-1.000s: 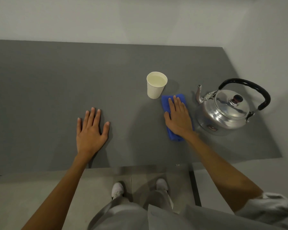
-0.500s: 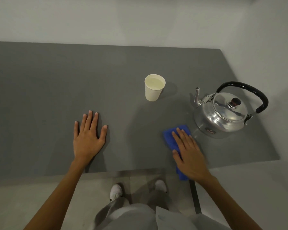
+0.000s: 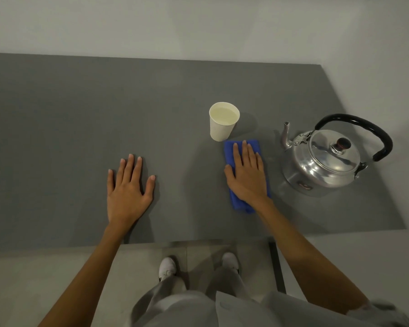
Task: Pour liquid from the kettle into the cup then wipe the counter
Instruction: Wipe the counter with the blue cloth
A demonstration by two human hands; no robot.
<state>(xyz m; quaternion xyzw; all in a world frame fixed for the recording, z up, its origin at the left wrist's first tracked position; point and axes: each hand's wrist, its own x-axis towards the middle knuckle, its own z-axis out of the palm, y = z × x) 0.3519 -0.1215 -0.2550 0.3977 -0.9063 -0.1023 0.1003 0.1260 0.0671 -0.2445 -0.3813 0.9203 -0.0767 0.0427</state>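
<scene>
A blue cloth (image 3: 229, 149) is pressed flat onto the grey table (image 3: 57, 114) by the right hand (image 3: 247, 173), fingers extended. The left hand (image 3: 128, 187) is laid palm-down with fingers spread, holding nothing. A filled paper cup (image 3: 223, 121) stands just beyond the cloth; the metal kettle (image 3: 326, 159) sits upright to the right.

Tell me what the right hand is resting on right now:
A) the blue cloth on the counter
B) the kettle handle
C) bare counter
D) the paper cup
A: the right hand lies flat on the blue cloth, between the cup and the kettle, touching neither.
</scene>
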